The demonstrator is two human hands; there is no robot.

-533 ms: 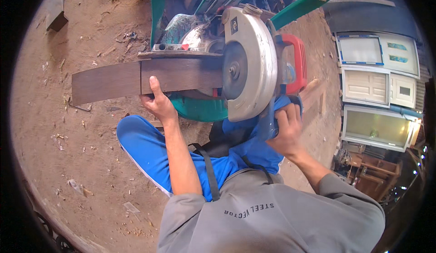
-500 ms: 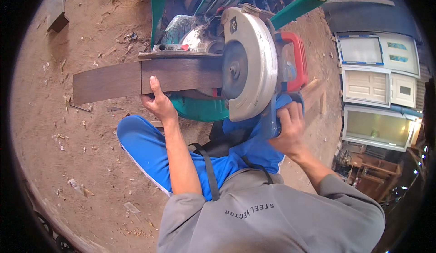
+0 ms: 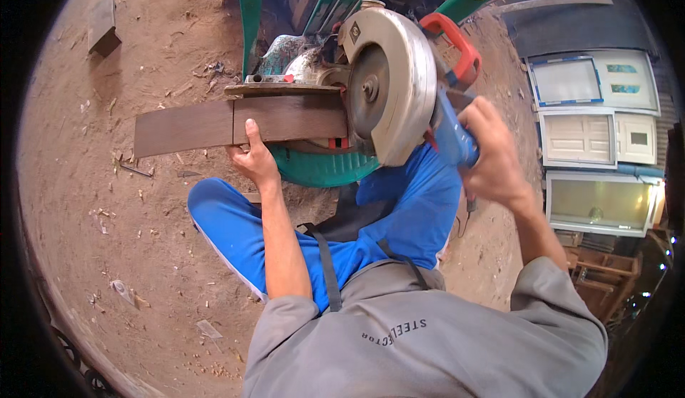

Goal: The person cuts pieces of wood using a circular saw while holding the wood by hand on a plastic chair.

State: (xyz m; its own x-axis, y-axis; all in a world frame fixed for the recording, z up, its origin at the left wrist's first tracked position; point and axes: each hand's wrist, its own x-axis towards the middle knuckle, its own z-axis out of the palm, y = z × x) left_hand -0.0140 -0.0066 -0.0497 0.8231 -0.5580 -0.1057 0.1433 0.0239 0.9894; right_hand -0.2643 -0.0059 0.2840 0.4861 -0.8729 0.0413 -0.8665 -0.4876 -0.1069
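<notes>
In the middle stands a miter saw [image 3: 399, 62], with a pale round blade guard, a red part [image 3: 467, 55] and a blue handle [image 3: 454, 130]. My right hand [image 3: 492, 152], somewhat blurred, is closed around that handle. A dark brown board [image 3: 292, 118] lies across the saw base, its right end by the guard. A second brown board [image 3: 182, 128] extends to the left, separated from the first by a thin seam. My left hand [image 3: 255, 159] grips the first board's near edge by the seam, thumb on top; its other fingers are mostly hidden. The blade's cutting edge is hidden.
Behind the saw are green slats [image 3: 342, 2]; a green rounded piece [image 3: 325, 167] shows below it. A dark offcut [image 3: 105, 27] lies on the dirt floor [image 3: 93, 255] among scraps. White door and window panels [image 3: 603, 137] stand at the right.
My right hand has moved up and outward with the saw handle, and the saw head has tilted back. My left hand keeps its grip on the board. The whole view has shifted slightly.
</notes>
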